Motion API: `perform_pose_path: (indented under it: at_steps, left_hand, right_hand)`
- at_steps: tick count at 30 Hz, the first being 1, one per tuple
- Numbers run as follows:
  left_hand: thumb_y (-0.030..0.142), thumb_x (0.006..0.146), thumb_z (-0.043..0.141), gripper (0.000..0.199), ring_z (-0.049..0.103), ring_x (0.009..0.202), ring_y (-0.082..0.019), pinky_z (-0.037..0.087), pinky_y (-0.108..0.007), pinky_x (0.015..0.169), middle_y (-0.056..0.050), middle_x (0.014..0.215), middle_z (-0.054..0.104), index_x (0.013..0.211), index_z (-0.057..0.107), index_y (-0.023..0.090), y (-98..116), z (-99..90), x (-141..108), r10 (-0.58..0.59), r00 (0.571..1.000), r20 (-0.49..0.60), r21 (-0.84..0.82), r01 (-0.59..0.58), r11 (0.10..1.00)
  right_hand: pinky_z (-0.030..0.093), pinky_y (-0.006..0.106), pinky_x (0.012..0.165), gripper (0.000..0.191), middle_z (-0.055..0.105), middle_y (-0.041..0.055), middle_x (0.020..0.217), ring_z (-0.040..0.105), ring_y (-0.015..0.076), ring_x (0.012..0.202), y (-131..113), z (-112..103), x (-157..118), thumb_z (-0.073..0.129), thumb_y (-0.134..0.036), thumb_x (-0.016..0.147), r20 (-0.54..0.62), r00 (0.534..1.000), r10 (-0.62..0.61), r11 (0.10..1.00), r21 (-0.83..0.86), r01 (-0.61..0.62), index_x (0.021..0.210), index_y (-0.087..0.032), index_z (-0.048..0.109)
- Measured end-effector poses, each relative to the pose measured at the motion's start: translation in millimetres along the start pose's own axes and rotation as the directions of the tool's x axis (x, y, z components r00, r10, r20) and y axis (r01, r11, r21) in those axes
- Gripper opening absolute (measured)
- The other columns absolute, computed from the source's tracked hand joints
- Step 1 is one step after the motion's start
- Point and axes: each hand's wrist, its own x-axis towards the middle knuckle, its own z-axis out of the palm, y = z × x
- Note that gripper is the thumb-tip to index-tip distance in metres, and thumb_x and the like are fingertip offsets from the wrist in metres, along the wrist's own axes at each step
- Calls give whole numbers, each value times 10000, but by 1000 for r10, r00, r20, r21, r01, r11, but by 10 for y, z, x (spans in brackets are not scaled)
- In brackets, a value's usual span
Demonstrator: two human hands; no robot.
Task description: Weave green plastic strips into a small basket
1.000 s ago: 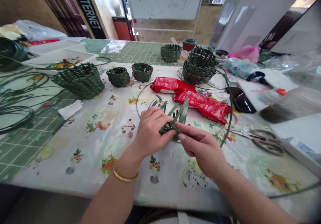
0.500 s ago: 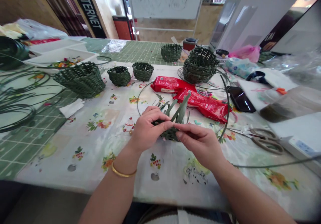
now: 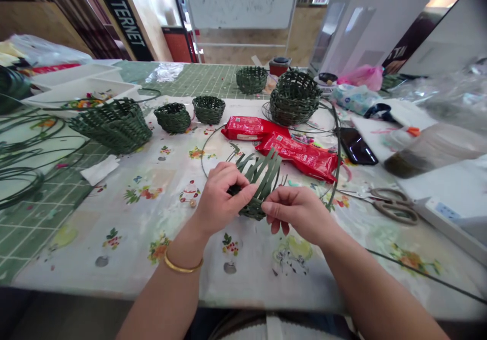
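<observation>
The person's left hand (image 3: pixel 222 198) is clamped on a half-woven green strip basket (image 3: pixel 253 188), its loose strips fanning upward, near the middle of the floral-covered bench (image 3: pixel 243 289); the right hand (image 3: pixel 294 210) sits open beside it, fingertips against the weave; red snack packets (image 3: pixel 300 157) lie just beyond; scissors (image 3: pixel 391 205) lie off to the right.

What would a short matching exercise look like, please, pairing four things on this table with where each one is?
Things:
1. gold bangle
2. half-woven green basket
3. scissors
4. red foil packets

Places:
A. beside a white power strip
B. on the left wrist
C. beyond the hands, overlapping each other
D. gripped in the left hand

Pairs: 1-B, 2-D, 3-A, 4-C
</observation>
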Motion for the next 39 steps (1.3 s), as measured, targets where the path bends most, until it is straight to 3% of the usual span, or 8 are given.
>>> perform_pose_path:
  at_steps: [10, 15, 20, 23, 27, 30, 34, 39]
  left_hand:
    - [301, 888, 485, 228, 439, 793, -165, 377, -320, 750, -7, 717, 475, 692, 450, 191, -80, -44, -8, -52, 990, 134, -146, 71, 987]
    - [296, 782, 652, 142, 479, 871, -172, 383, -314, 794, -9, 815, 541, 778, 555, 192, -124, -114, -9, -39, 965, 259, -182, 88, 979]
    - [217, 753, 670, 73, 547, 803, -154, 400, -317, 760, -3, 840, 589, 749, 602, 193, -89, -58, -40, -148, 963, 226, -171, 189, 967]
    - [187, 734, 677, 80, 552, 780, -159, 386, -338, 781, 5, 771, 616, 696, 607, 192, -44, -26, -39, -147, 961, 234, -74, 168, 983]
    - [185, 745, 661, 92, 551, 732, -160, 374, -357, 768, 7, 710, 635, 672, 606, 189, -8, -23, -19, -110, 976, 190, -12, 114, 993]
    - [198, 742, 670, 106, 545, 694, -158, 377, -352, 728, 5, 672, 626, 657, 608, 187, -11, -31, -15, -73, 985, 155, -19, 77, 997]
    - [205, 736, 681, 124, 519, 639, -149, 378, -341, 679, 14, 623, 598, 641, 602, 192, -22, -38, -27, -50, 990, 134, -36, 55, 998]
    - [200, 754, 678, 113, 529, 644, -140, 355, -339, 703, 27, 640, 615, 672, 600, 191, -1, -37, -39, 8, 981, 192, -37, 0, 999]
  right_hand:
    - [267, 163, 311, 279, 602, -17, 486, 546, 83, 373, 7, -57, 60, 706, -381, 663, 45, 999, 19, 991, 134, -25, 595, -161, 548]
    - [249, 183, 312, 275, 584, -21, 486, 525, 84, 359, 33, -94, 94, 703, -369, 662, 50, 998, 27, 983, 179, -35, 584, -162, 542]
    - [389, 227, 494, 268, 609, -10, 587, 552, 105, 527, 15, -230, 56, 648, -419, 735, 61, 995, -79, 980, -178, 89, 658, -171, 580]
    - [348, 241, 534, 256, 609, -14, 635, 515, 109, 585, -27, -362, -11, 632, -427, 763, -13, 981, -192, 782, -606, 145, 674, -187, 630]
    - [386, 271, 658, 184, 655, 9, 729, 560, 141, 707, -72, -509, -82, 595, -341, 834, 45, 911, -410, 514, -814, 271, 742, -199, 663]
    - [390, 318, 783, 160, 677, 27, 794, 577, 158, 784, -95, -555, -97, 592, -313, 855, 174, 748, -641, 290, -847, 446, 770, -191, 652]
    - [393, 371, 852, 133, 694, 55, 963, 592, 184, 888, -97, -546, -81, 589, -305, 862, 235, 548, -803, 79, -869, 489, 812, -191, 636]
    - [442, 344, 882, 243, 557, 93, 1275, 551, 186, 1057, 8, -447, -33, 466, -118, 895, 281, 579, -765, 50, -871, 489, 1085, -201, 593]
